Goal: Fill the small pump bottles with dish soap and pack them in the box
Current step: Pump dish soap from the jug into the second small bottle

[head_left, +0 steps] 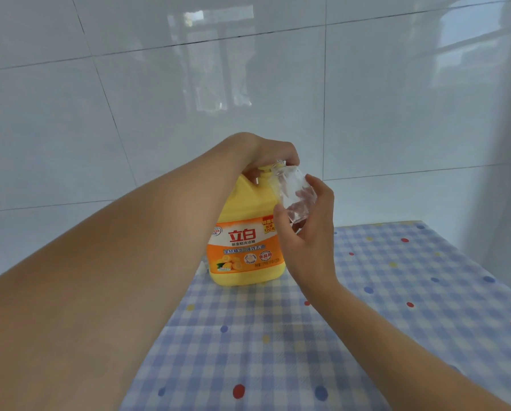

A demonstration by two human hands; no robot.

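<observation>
Head view shows a yellow dish soap jug standing upright on a blue checked tablecloth with coloured dots, close to a white tiled wall. On top of the jug, the left hand is closed down over the pump head. Just right of the jug's neck, the right hand grips a small clear bottle, tilted so its open mouth meets the jug's pump spout. The small bottle looks empty, held clear above the tablecloth.
</observation>
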